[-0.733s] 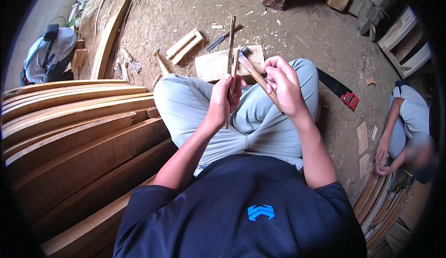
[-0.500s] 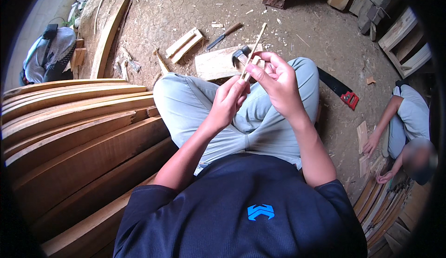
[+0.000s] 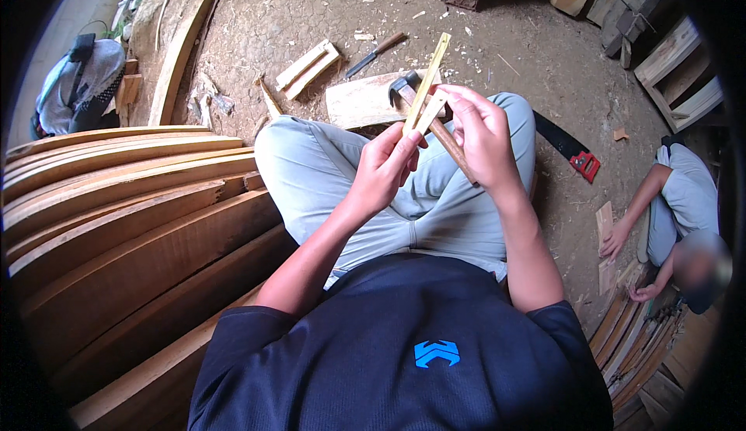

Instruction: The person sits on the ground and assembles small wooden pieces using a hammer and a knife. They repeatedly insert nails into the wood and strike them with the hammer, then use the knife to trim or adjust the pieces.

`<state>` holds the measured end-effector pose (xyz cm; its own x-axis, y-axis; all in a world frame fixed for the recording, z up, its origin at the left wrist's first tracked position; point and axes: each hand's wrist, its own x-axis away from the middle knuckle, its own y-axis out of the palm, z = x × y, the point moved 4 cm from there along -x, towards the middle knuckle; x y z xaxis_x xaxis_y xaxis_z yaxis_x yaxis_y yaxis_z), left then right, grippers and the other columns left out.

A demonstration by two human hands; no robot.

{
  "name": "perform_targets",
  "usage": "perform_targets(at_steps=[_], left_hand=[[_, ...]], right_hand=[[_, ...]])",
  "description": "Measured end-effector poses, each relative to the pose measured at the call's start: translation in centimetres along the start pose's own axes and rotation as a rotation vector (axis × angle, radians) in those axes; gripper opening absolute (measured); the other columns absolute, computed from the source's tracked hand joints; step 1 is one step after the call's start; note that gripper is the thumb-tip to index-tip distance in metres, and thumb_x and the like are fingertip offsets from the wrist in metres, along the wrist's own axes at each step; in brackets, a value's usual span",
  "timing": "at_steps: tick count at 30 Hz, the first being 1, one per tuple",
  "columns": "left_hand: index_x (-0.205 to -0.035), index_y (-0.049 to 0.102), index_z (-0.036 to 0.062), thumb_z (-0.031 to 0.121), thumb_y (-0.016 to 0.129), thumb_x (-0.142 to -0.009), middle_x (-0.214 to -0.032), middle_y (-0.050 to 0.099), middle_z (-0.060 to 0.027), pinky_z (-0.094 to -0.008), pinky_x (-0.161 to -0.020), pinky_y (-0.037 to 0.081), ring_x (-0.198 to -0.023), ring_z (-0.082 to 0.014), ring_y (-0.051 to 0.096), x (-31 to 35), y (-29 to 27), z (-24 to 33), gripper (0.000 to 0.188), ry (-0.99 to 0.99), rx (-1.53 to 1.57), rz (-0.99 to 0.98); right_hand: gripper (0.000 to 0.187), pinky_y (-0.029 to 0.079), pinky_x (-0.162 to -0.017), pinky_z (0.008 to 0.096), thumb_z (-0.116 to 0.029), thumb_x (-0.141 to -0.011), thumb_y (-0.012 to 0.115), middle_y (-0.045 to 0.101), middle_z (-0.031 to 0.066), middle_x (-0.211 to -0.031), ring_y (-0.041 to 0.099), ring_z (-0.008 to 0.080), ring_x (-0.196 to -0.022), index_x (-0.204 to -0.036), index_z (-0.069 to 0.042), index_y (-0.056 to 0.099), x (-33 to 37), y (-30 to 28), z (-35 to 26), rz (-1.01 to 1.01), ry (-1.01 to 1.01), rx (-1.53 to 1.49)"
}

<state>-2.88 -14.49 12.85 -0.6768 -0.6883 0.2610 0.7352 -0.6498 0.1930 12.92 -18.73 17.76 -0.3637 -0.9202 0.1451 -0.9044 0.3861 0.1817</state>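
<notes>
My left hand (image 3: 388, 163) is closed on the lower end of a narrow yellowish strip (image 3: 432, 66), which slants up and away from me. A shorter pale piece of wood (image 3: 430, 111) forms a narrow V with it, its far end pinched in the fingers of my right hand (image 3: 482, 132). Below them a claw hammer (image 3: 451, 147) has its head on a flat wooden board (image 3: 353, 105); its wooden handle runs back over my lap, close to my right hand. Whether the two pieces are joined is hidden by my left fingers.
A knife (image 3: 376, 54) and a grooved wood block (image 3: 308, 69) lie on the dirt floor ahead. A red-handled saw (image 3: 583, 165) is beside my right knee. Long planks (image 3: 140, 221) are stacked at left. Another person (image 3: 688, 190) crouches at right, handling wood pieces.
The strip has turned, showing its broad face rather than its thin edge. The short piece now shows clearly beside it. My right hand has shifted slightly right, and the hammer's handle is now visible.
</notes>
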Motion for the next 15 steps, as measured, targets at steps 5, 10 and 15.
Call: perform_targets(at_steps=[5,10,15], left_hand=[[-0.101,0.062,0.0058,0.032,0.05,-0.108,-0.067,0.051,0.0043,-0.0195,-0.043,0.027,-0.048,-0.0009,0.038,-0.1,-0.2,0.0,0.029,-0.01,-0.027,0.023],[-0.101,0.062,0.0055,0.032,0.05,-0.108,-0.066,0.049,0.0054,-0.0196,-0.043,0.026,-0.049,-0.001,0.037,0.0,-0.4,-0.1,0.029,-0.018,-0.062,0.009],[-0.1,0.061,0.0055,0.033,0.05,-0.108,-0.065,0.045,0.0066,-0.0202,-0.043,0.027,-0.05,-0.0021,0.037,0.1,-0.4,-0.6,0.031,-0.03,-0.005,-0.021]], right_hand=[[0.024,0.051,-0.084,0.0237,-0.008,-0.102,0.057,0.07,0.0072,-0.106,0.063,0.0076,-0.096,-0.118,0.008,0.065,-0.4,-0.2,0.7,-0.056,-0.032,0.042],[0.023,0.049,-0.073,0.0214,-0.008,-0.101,0.058,0.069,0.0038,-0.097,0.06,0.0045,-0.085,-0.115,0.008,0.065,-0.3,-0.4,1.2,-0.009,0.019,0.088],[0.024,0.043,-0.063,0.0192,-0.009,-0.102,0.058,0.067,0.0008,-0.091,0.054,0.0017,-0.076,-0.116,0.008,0.065,-0.3,-0.5,2.0,0.003,0.092,0.049]])
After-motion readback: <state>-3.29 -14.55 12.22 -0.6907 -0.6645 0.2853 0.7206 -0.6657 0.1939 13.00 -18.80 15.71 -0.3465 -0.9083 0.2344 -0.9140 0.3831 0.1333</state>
